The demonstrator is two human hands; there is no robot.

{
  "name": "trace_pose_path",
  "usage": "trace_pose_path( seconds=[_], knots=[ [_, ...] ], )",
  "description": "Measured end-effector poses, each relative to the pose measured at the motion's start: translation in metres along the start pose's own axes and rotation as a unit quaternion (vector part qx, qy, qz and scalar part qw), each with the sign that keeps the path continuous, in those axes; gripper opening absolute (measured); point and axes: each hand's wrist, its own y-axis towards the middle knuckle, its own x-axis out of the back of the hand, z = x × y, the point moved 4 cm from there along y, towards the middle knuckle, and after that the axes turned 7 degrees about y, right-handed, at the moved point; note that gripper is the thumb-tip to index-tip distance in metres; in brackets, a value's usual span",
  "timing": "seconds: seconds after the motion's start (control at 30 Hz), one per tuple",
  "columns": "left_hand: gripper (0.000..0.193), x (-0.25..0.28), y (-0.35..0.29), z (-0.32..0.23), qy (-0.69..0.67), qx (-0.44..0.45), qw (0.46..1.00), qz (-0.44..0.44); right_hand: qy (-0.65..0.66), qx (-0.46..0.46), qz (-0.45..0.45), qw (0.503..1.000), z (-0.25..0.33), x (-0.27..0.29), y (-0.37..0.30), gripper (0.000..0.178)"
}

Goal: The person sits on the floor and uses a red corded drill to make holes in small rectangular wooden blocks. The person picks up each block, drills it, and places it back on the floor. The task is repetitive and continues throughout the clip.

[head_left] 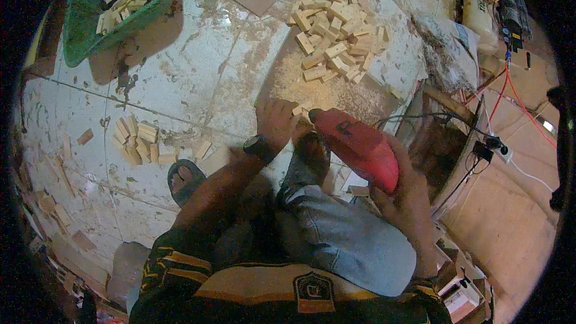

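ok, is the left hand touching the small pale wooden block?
Touching. The head view shows the left hand with its fingers pinching the small pale wooden block at the red power drill's tip.

We see a shiny red plastic drill [359,147], small blocks [332,30] of pale rough wood, a dusty, scratched floor [198,60], a green plastic basket [84,30], and soft blue cloth trousers [348,234].

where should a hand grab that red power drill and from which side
Best around the red drill's thick rear body, from its right side, where the right hand wraps it now. The nose points up-left at the small wood block the left hand steadies, so that end should stay free.
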Motion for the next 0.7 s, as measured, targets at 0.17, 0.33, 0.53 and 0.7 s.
trace_pose_path(
  seconds=[0.17, 0.33, 0.53, 0.7],
  knots=[
    [0.032, 0.003, -0.002, -0.001, 0.005, -0.008, 1.0, -0.004, -0.036, 0.004, 0.013, 0.999, 0.012, 0.002, 0.007, 0.078],
    [0.032, -0.001, -0.002, 0.0, 0.017, -0.017, 1.0, -0.015, -0.04, 0.031, 0.01, 0.999, 0.012, 0.0, 0.011, 0.077],
    [0.032, -0.005, -0.003, 0.002, 0.021, -0.035, 0.999, -0.028, -0.07, 0.03, 0.018, 0.997, 0.008, -0.005, 0.014, 0.076],
    [0.029, -0.002, 0.0, 0.004, -0.005, -0.025, 0.999, -0.019, -0.113, 0.039, 0.025, 0.992, 0.002, -0.015, 0.02, 0.079]
  ],
)
